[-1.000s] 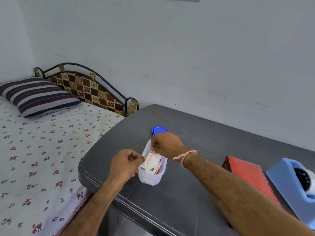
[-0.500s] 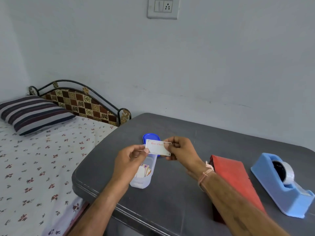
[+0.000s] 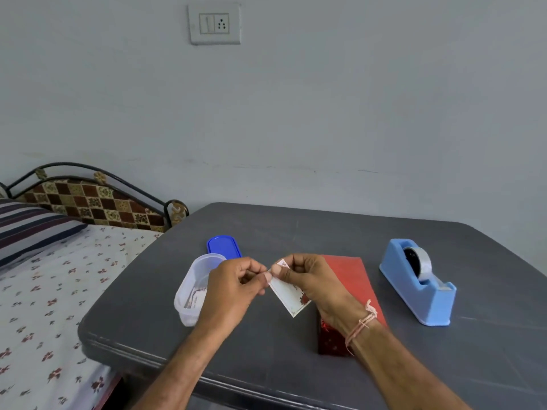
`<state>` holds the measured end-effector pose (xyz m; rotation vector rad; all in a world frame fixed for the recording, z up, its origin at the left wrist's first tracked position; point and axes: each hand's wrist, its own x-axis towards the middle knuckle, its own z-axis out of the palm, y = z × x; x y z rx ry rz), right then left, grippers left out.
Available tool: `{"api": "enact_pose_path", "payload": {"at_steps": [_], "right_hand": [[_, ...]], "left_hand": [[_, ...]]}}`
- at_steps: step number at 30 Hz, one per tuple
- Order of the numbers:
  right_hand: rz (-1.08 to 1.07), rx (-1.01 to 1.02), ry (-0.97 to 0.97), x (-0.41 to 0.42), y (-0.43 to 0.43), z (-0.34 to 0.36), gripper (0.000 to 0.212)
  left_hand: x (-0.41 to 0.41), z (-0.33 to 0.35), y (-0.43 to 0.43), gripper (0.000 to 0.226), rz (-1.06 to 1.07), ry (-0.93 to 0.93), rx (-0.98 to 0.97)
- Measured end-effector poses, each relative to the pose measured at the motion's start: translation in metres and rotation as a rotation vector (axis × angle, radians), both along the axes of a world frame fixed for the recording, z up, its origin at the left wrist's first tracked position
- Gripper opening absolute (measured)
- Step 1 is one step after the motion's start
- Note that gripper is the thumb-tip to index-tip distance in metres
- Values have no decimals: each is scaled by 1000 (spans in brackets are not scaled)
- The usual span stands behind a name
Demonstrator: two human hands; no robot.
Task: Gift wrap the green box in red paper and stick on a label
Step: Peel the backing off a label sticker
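— Where is the label?
— The label point(image 3: 288, 294) hangs over the grey table point(image 3: 296, 226). Left hand point(image 3: 233, 288) and right hand point(image 3: 307, 279) both pinch its top corner, fingers curled.
— Around them?
— Red-wrapped box point(image 3: 355, 279) lies beneath the right fingers. Clear tub point(image 3: 192, 288) just left of the left fingers, blue lid point(image 3: 223, 246) beyond. Tape dispenser point(image 3: 420, 288) well right. Bed point(image 3: 44, 291) far left, switch plate point(image 3: 214, 23) high on the wall.
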<state>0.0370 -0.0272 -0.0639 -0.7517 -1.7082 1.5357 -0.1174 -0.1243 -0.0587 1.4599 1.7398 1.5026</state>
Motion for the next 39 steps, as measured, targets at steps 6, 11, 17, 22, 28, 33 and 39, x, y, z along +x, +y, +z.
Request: {"api": "enact_pose_path", "payload": {"at_steps": [6, 11, 17, 22, 28, 33, 39], "right_hand": [[-63, 17, 157, 14, -7, -6, 8], [-68, -10, 177, 19, -8, -13, 19], [-67, -33, 150, 23, -10, -15, 24], [-73, 1, 68, 25, -9, -13, 20], [-89, 28, 16, 23, -11, -11, 19], [-109, 36, -15, 22, -15, -11, 20], [-110, 13, -31, 21, -18, -15, 18]], "left_hand": [[18, 0, 0, 21, -115, -494, -69], [19, -1, 0, 17, -187, -590, -153], [17, -1, -1, 10, -135, -367, -143], [15, -2, -2, 7, -117, -168, -130], [14, -4, 0, 8, -112, -48, -128], [17, -5, -1, 12, -89, 50, -123], [23, -15, -3, 18, -48, 259, -102]]}}
